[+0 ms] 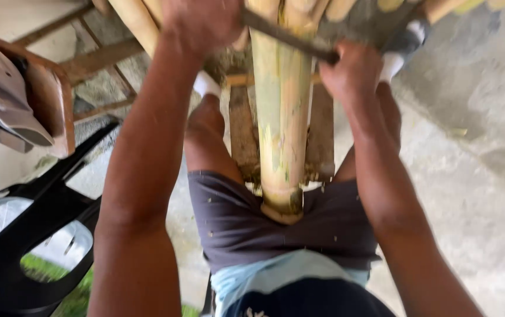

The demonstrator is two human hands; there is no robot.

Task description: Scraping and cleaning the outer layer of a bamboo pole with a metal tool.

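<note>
Both arms outstretched, left hand (201, 22) and right hand (352, 69) clenched around blade (290, 39) across bamboo pole (280, 129).

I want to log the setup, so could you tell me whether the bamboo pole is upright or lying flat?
Lying flat: the bamboo pole rests along the wooden bench.

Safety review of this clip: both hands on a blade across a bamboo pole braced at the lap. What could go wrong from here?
1. The blade is gripped at both ends by the left hand and right hand; if drawn toward the body, a slip could send it to the thighs.
2. The bamboo pole butts against the shorts; it might jab or kick sideways.
3. The right hand sits right at the blade's end, so it may slide onto the edge.
</note>
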